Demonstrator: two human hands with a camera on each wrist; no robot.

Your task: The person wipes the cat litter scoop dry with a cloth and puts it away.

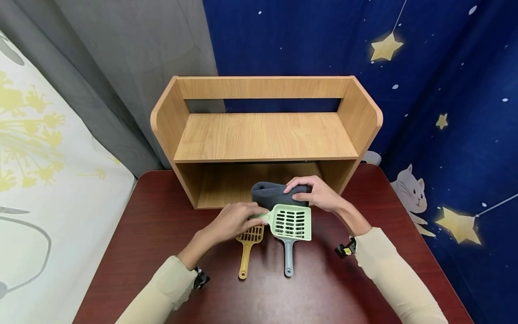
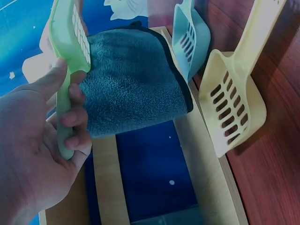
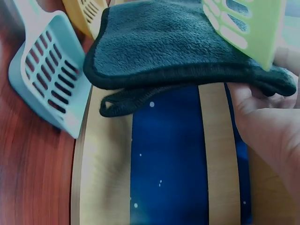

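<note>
We hold the green scoop (image 1: 295,221) by its handle, fingers of our left hand (image 1: 236,220) curled closed, its head right of that grip. Our right hand (image 1: 317,193) grips the cloth (image 1: 272,195) (folded, just behind the scoop). Nearer us than both grips lie the yellow scoop (image 1: 246,253) and blue scoop (image 1: 288,255).

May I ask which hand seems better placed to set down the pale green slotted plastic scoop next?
Probably the left hand: it grips the scoop by its handle, while the right hand holds the folded dark grey cloth.
</note>
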